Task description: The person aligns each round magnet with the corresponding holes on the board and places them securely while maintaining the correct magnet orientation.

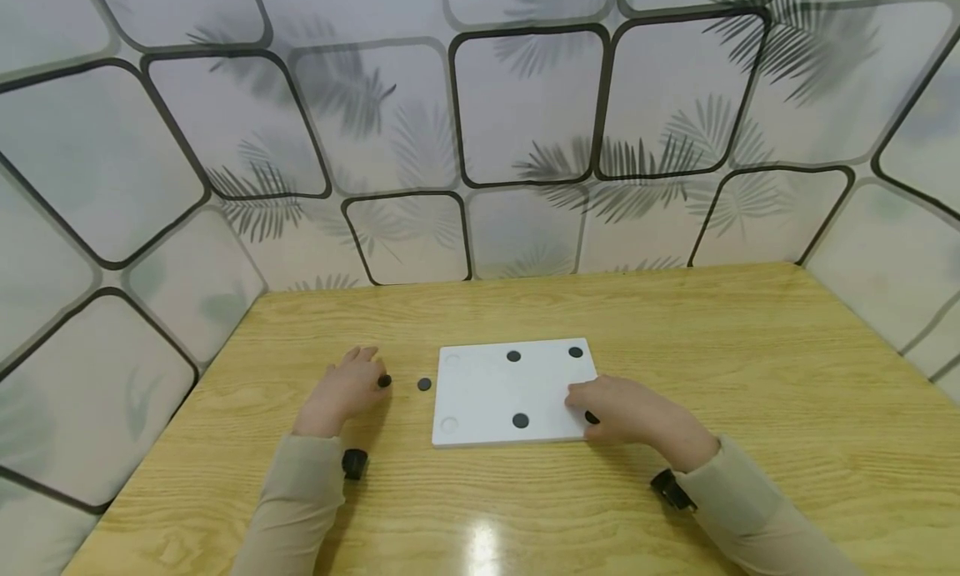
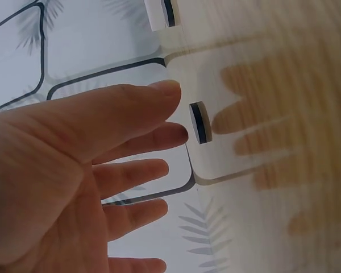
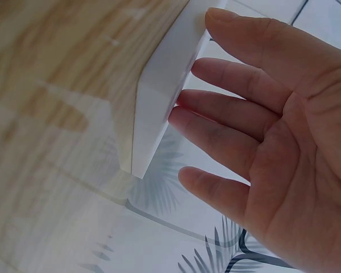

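A white rectangular board lies on the table, with black discs at its upper middle, upper right corner and lower middle. A further disc at its lower right is partly hidden by my right hand. Round shallow recesses show at the board's left corners. Fingers extended, the right hand rests at the board's right edge, fingertips against its face in the right wrist view. My left hand reaches over the table; its thumb and index fingertips are right at a loose black disc.
Between that disc and the board lies another loose black disc. The wood-grain table meets a padded-looking patterned wall at the back and sides. Small black devices are strapped at the left wrist and right wrist.
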`<state>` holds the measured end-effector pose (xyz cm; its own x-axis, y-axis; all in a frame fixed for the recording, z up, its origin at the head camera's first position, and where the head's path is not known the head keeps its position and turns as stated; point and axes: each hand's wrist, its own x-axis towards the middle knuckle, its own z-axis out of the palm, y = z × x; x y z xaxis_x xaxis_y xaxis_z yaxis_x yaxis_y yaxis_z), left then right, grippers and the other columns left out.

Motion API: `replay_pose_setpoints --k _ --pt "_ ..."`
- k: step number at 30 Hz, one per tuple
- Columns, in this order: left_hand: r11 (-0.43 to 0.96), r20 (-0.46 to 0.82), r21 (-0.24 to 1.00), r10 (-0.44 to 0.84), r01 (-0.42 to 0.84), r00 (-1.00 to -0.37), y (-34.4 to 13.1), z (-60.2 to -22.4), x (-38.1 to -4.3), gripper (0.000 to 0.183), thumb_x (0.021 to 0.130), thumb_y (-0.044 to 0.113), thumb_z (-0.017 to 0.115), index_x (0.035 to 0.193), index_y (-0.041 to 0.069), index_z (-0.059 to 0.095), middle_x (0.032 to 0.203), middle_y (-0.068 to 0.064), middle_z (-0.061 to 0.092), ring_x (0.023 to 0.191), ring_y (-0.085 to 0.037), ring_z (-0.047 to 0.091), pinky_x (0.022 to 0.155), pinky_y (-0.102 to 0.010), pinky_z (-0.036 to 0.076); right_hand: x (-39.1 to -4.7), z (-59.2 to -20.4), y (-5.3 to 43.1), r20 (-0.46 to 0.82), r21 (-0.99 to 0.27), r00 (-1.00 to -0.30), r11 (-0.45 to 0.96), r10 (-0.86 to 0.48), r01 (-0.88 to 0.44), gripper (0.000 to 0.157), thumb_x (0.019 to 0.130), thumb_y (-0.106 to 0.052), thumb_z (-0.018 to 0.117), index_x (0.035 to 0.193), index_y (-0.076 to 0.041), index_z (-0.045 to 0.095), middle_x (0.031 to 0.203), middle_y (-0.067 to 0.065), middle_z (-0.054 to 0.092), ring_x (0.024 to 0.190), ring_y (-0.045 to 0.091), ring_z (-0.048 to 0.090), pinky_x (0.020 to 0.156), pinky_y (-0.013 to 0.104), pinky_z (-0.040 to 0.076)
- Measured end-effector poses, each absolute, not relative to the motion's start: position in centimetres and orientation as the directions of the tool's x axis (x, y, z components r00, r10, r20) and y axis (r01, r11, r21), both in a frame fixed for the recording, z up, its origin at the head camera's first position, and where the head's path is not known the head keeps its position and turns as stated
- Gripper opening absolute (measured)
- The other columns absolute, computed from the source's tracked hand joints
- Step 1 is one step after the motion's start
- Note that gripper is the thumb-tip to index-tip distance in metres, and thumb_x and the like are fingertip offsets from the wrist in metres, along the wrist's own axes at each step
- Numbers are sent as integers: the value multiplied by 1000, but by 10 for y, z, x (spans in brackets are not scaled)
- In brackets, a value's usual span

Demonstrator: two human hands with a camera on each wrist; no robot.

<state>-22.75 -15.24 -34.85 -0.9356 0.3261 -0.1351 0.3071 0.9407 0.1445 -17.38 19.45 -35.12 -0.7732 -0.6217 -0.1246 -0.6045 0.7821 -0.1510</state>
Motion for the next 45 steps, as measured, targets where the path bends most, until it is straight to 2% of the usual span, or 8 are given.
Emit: replay_pose_setpoints --k 6,11,20,25,35,41,45 --pt "937 -142 153 334 313 -932 -156 -349 -228 26 87 20 57 105 2 61 133 -25 32 122 -46 21 87 -66 24 -173 -351 195 -125 -165 -774 783 -620 -600 23 73 -11 70 93 -6 61 110 14 58 94 27 56 78 37 44" --pt "933 -139 152 346 325 -928 -156 -351 -230 24 85 19 59 102 3 64 133 -25 33 122 -47 22 85 -67 25 -172 -350 195 -135 -179 -780 789 -611 -587 27 74 -11 70 98 -3 61 113 16 56 100 30 54 83 40 43" --pt "929 -141 153 358 337 -923 -154 -350 -230 11 79 19 67 83 11 61 135 -22 31 124 -45 21 88 -66 23 -172 -349 194 -125 -167 -775 783 -620 -599 22 73 -11 71 92 -6 61 109 13 59 92 25 57 76 36 45" --pt "926 -138 159 366 344 -920 -155 -351 -229 15 76 15 70 71 13 56 134 -23 32 124 -45 21 86 -67 23 -173 -349 193 -127 -169 -771 779 -624 -603 25 73 -10 70 96 -4 61 110 14 58 96 27 56 80 38 44" --pt "937 -179 162 335 309 -925 -154 -348 -227 23 77 15 69 61 10 52 135 -27 29 124 -46 18 88 -67 22 -174 -350 193 -128 -171 -771 779 -624 -603 25 73 -11 70 96 -5 61 111 14 58 97 28 55 81 38 44" --pt "932 -172 154 352 327 -920 -154 -349 -228 27 77 14 68 58 10 50 133 -26 32 123 -46 20 88 -66 23 -173 -349 194 -132 -178 -774 783 -619 -596 26 73 -11 70 97 -4 61 112 15 57 99 29 54 82 39 43" --pt "924 -165 146 374 353 -913 -155 -351 -229 26 77 12 66 56 10 50 132 -25 34 123 -46 21 88 -66 23 -174 -349 194 -121 -190 -772 778 -624 -599 23 72 -9 70 93 -5 61 110 14 58 95 26 56 78 37 44"
